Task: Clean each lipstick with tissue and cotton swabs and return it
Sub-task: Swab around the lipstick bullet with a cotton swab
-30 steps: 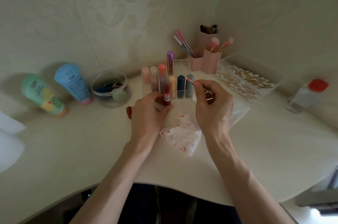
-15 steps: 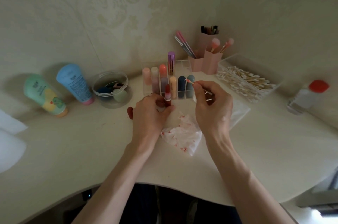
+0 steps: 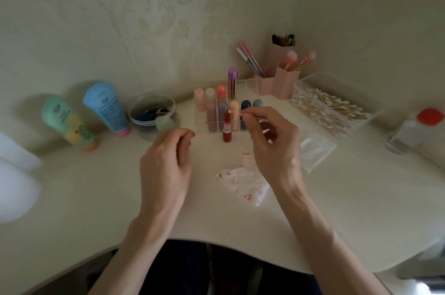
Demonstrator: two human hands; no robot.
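1. Hands: left hand (image 3: 166,164) hovers over the table (image 3: 96,198), fingers loosely curled, nothing visible in them. Right hand (image 3: 272,147) pinches a cotton swab (image 3: 236,113) between thumb and forefinger, other fingers curled under. Swab tip points left, just above the lipstick.
2. Tissue (image 3: 240,181): crumpled, red-smeared, lying on the table between the two wrists, one edge under the right hand.
3. Red lipstick (image 3: 226,129): uncapped, bullet out, standing upright and unheld, just in front of the clear organizer (image 3: 249,87). Can't spot its cap.
4. Risk: tube has no support. Sideways swab pressure on the bullet could tip it, which means a smear on the table or a snapped bullet. My call: left hand grips the base first.
5. Risk: swab sits right in front of the cream lipstick (image 3: 234,108) in the organizer, so a slip could transfer red onto it.
6. Return path: organizer's front row looks mostly full, and the free slot isn't clear from here.
7. Around:
   - Left: sponge tub (image 3: 154,114), blue tube (image 3: 106,107), green tube (image 3: 67,123).
   - Right: clear packet (image 3: 315,150), swab box (image 3: 332,107), red-capped bottle (image 3: 414,131).
   - Back: pink brush holder (image 3: 286,82).
   - None of it blocks the reach.
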